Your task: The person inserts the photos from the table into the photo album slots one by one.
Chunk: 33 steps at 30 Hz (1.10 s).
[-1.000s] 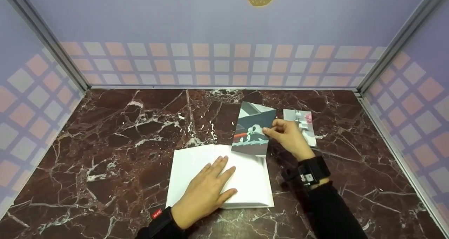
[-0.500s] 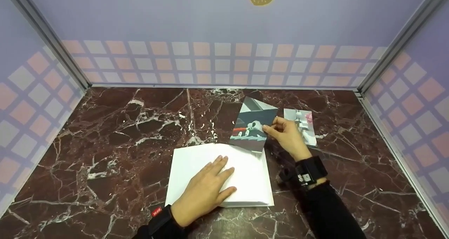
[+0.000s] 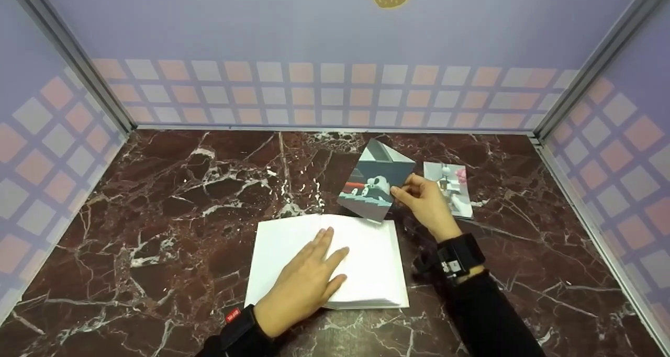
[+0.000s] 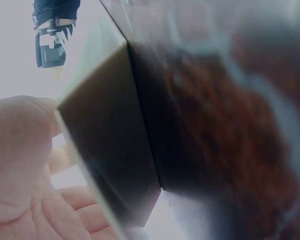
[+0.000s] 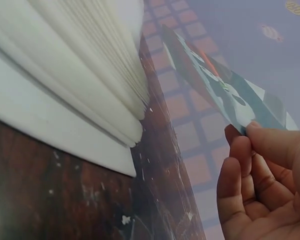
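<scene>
My left hand (image 3: 301, 289) lay flat on the blank pages of the opened book (image 3: 369, 268), with the back of the hand upward. Its fingers were straight and spread: the thumb stood away to the right, the index finger stood apart from the others, and the fingertips pointed to the far edge of the book. The hand crossed from the left page over the middle fold, so that its fingertips rested on the right page or near the fold. The left forearm came from the bottom edge, slanting up to the right.

My right hand (image 3: 429, 205) was raised beyond the right page, and its thumb and index finger pinched the right edge of a picture card (image 3: 374, 184). The other fingers were curled loosely under, as the right wrist view showed. This wrist was slanted to the left, and the forearm in its black sleeve (image 3: 494, 315) came from the lower right.

The card was tilted in the air, above the far edge of the right page; in the right wrist view it was apart from the book. A second card (image 3: 461, 192) lay on the dark marbled table (image 3: 172, 231), just behind my right hand and partly hidden by it.
</scene>
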Motion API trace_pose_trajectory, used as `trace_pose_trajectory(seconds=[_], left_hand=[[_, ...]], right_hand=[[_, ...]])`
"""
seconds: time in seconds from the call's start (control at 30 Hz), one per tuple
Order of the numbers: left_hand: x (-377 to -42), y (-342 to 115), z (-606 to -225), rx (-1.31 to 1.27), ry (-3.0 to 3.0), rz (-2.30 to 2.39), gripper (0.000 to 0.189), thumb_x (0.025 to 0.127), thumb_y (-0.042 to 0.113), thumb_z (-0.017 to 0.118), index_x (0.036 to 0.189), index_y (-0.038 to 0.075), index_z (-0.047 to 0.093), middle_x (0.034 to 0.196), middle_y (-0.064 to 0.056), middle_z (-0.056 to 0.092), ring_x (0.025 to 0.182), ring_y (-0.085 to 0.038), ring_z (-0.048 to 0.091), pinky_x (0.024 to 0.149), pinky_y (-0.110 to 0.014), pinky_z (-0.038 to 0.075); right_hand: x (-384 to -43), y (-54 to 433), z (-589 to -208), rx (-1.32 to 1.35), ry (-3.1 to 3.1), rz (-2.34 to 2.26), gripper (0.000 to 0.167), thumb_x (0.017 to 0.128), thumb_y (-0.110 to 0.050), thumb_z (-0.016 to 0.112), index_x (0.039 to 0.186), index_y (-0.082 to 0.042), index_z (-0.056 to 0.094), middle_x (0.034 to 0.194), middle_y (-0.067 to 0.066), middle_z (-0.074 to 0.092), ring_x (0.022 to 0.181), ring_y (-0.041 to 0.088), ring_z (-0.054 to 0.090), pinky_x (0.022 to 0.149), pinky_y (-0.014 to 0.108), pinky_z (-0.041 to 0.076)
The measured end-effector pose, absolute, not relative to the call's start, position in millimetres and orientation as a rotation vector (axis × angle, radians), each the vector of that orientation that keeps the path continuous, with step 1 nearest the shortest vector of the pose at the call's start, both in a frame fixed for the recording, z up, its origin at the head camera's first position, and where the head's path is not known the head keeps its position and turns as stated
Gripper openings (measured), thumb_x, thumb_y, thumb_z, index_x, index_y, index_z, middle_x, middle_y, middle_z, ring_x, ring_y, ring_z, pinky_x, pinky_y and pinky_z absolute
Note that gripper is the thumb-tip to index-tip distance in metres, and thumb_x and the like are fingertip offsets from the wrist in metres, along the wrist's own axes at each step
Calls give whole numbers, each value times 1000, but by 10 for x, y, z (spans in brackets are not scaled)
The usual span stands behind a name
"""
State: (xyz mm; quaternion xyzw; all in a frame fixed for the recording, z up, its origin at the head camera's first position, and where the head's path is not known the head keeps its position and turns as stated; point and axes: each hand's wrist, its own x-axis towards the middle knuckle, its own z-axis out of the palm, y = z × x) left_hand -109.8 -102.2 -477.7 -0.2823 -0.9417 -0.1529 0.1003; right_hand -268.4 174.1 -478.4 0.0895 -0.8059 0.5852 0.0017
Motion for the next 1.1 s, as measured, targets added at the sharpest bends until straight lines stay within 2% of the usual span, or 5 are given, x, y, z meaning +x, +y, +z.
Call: trace_pose_trajectory(seconds=[0.33, 0.5, 0.67, 0.97, 1.1], left_hand=[[-1093, -1015, -4774, -833, -2763, -434, 45, 101, 28, 73, 140, 6, 68, 155, -36, 52, 145, -49, 54, 119, -54, 50], [-1094, -1024, -4774, -848, -2798, -430, 45, 104, 31, 68, 142, 7, 66, 162, -35, 44, 151, -49, 47, 119, -57, 49], [-1090, -1041, -4765, -851, -2837, -468, 48, 105, 33, 66, 146, 8, 63, 162, -33, 46, 152, -47, 47, 120, -59, 48], [-1074, -1035, -4749, -834, -2837, -505, 51, 104, 32, 69, 147, 6, 61, 160, -33, 49, 151, -45, 50, 120, -57, 48], [-1070, -1035, -4754, -835, -2830, -500, 51, 104, 33, 69, 146, 6, 62, 159, -32, 50, 150, -44, 51, 120, -56, 49]], right_hand=[[-2654, 1660, -4816, 287, -2510, 1904, 11, 101, -7, 73, 100, 3, 68, 92, 20, 79, 84, 24, 76, 85, 33, 65], [-2646, 1615, -4836, 232, -2457, 1914, 12, 102, -5, 72, 94, 1, 64, 90, 20, 79, 82, 23, 77, 83, 30, 65], [-2647, 1540, -4874, 185, -2413, 1971, 8, 101, -2, 72, 100, 4, 66, 89, 18, 79, 81, 20, 77, 84, 32, 67], [-2630, 1473, -4914, 173, -2416, 2005, 11, 101, -3, 71, 108, 5, 67, 94, 20, 80, 85, 20, 78, 84, 25, 65], [-2625, 1452, -4916, 138, -2394, 2029, 12, 101, -3, 71, 109, 4, 66, 93, 15, 80, 87, 21, 78, 86, 27, 66]])
